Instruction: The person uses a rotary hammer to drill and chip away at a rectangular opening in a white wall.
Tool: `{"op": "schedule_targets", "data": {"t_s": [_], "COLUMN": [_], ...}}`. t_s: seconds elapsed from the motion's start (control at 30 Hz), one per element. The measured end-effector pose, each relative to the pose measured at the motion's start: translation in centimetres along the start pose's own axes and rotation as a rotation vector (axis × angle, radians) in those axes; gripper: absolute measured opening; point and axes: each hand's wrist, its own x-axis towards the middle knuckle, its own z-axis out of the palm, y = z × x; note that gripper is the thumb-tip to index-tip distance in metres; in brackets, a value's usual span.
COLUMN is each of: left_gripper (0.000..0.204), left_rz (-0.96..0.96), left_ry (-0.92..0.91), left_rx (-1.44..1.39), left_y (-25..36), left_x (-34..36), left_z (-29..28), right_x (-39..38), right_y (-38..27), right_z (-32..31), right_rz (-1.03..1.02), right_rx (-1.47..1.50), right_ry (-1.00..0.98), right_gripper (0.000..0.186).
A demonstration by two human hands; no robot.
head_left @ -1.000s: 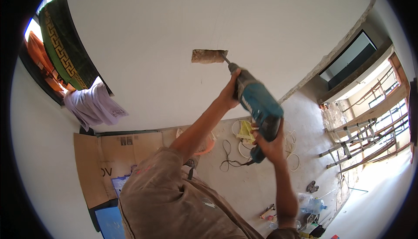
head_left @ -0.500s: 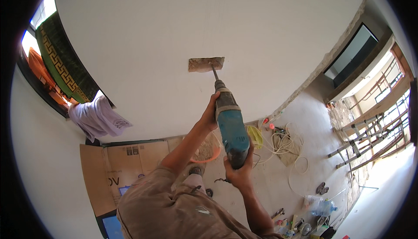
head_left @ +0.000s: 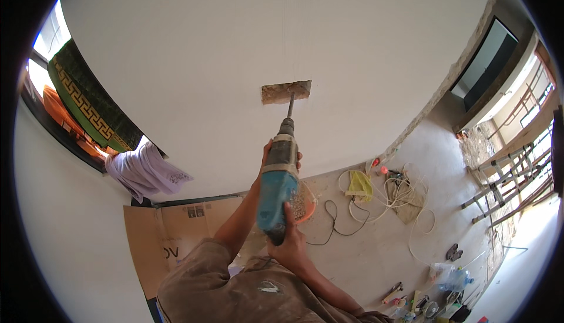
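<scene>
Two hands hold one blue drill (head_left: pixel 277 191), and both are wrapped tight around it. Closest to the camera, the right hand (head_left: pixel 289 242) grips the back end of the drill with its fingers curled shut. A bit farther up, the left hand (head_left: pixel 271 157) is closed around the grey neck of the drill, with fingertips showing on the far side. The drill points up and away at the white wall (head_left: pixel 247 41). Its thin bit (head_left: pixel 290 105) goes into one rough brown hole (head_left: pixel 286 92) cut in the wall. Under the drill sits one orange bowl (head_left: pixel 302 205) with bits of rubble in it. One flat cardboard sheet (head_left: pixel 167 235) lies on the floor to the left. Farther right, one pile of white cords (head_left: pixel 402 196) and one yellow cloth (head_left: pixel 359 185) lie on the floor. One pale cloth (head_left: pixel 147 170) hangs by the window at the left.
</scene>
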Motion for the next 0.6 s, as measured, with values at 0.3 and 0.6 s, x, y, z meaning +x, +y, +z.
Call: {"op": "schedule_targets", "data": {"t_s": [0.3,0.6], "left_gripper": [0.066,0.059], "left_rz": [-0.031,0.060], "left_ry": [0.038,0.356], "left_rx": [0.112,0.462], "left_y": [-1.2,-4.3], "left_x": [-1.9,0.6], "left_z": [0.5,4.0], "right_x": [-3.5,-1.9], "right_y": [1.3,4.2], "right_z": [2.5,-3.1], "right_rz": [0.043,-0.020], "right_rx": [0.033,0.324], "right_ry": [0.039,0.140], "right_gripper": [0.098,0.099]}}
